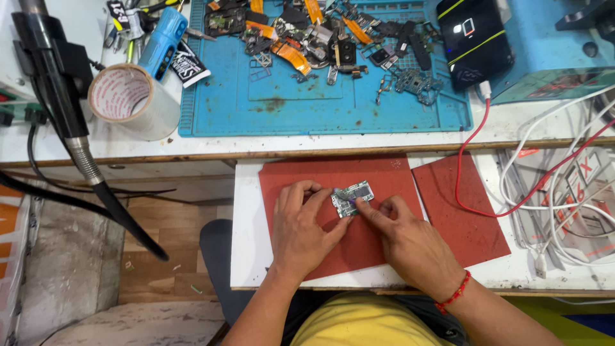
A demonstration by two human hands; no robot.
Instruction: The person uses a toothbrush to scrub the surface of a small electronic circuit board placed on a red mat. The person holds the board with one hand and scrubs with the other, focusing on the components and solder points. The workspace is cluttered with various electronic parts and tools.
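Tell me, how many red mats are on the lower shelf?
2: the larger red mat lies under both hands and the small circuit board; the smaller red mat lies just to its right.

This is a small electronics repair workshop, most likely for phones. Along the top of the frame a blue silicone work mat [320,102] lies strewn with loose circuit parts [333,38], orange flex ribbons and small metal frames. At upper left stand a roll of tape [131,99], a blue hand tool [163,40] and a black gooseneck arm [70,128]. At right, white and red cables [551,192] tangle over the white bench [250,243], beside red mats [384,179].
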